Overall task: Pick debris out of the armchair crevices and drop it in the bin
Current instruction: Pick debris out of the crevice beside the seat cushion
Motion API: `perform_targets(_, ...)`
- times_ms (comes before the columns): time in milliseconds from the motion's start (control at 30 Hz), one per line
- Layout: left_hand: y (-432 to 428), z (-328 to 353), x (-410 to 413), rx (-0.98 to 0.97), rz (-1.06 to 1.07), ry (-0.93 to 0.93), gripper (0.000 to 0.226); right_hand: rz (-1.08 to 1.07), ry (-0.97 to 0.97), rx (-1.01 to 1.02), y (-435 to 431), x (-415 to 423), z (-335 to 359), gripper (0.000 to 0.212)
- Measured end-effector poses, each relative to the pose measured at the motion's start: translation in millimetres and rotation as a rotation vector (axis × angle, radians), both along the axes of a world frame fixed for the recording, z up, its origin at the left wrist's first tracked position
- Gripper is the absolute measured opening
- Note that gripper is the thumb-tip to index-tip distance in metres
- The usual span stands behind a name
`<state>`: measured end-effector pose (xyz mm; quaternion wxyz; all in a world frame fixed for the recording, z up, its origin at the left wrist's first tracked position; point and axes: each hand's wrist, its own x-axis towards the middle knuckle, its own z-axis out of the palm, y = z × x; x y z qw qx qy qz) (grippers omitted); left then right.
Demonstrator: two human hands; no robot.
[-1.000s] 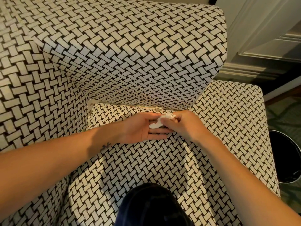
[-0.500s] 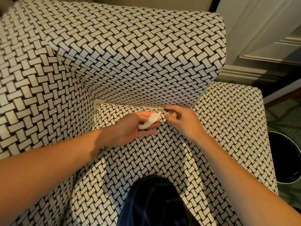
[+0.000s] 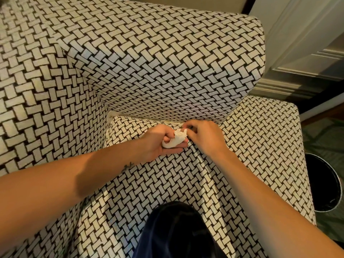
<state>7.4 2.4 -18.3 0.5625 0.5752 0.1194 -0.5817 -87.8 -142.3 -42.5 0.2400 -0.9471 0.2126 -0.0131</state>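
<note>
step: picking phase. I'm working the crevice where the seat cushion meets the upright panel of the armchair; nothing from this handful is in the bin yet.
left hand: palm up, grip loosely curled round a crumpled white tissue wad, so that's the debris I have so far.
right hand: fingertips bunched in a pinch right at the seam, just beside the tissue. There's a dark speck there, but I can't tell if the grip has anything or it's just shadow.
next move: I reckon I pull whatever's in the seam free, add it to the wad, then carry the lot over to the right.
bin: round, dark inside, on the floor at the chair's right side, well apart from both hands.
in the way: the chair's low right side sits between hands and bin, so it's a lift-over. My dark-clothed knee is planted on the cushion.
</note>
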Motion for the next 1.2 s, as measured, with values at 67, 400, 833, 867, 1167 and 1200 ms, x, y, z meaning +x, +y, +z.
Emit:
perform_targets(67, 1, 2, -2, 0.001, -0.001, -0.002, 0.041, 0.043, -0.033, -0.049, 1, -2, -4, 0.023)
perform_targets(400, 13, 35, 2, -0.01, 0.097, 0.017, 0.033, -0.119, -0.164, 0.394, 5, -24, 33, 0.019)
perform_targets(833, 13, 126, -7, -0.203, 0.02, -0.018, 0.041, -0.108, -0.309, 0.645, 8, -41, 139, 0.019)
perform_targets(867, 11, 133, -7, -0.215, 0.03, -0.018, 0.042, -0.109, -0.319, 0.631, 6, -40, 147, 0.02)
perform_targets(1167, -7, 188, 0, -0.285, -0.007, -0.032, 0.054, -0.103, -0.52, 0.597, -18, -20, 210, 0.018)
perform_targets(1200, -9, 191, 1, -0.287, -0.017, -0.028, 0.056, -0.107, -0.536, 0.56, -21, -16, 214, 0.018)
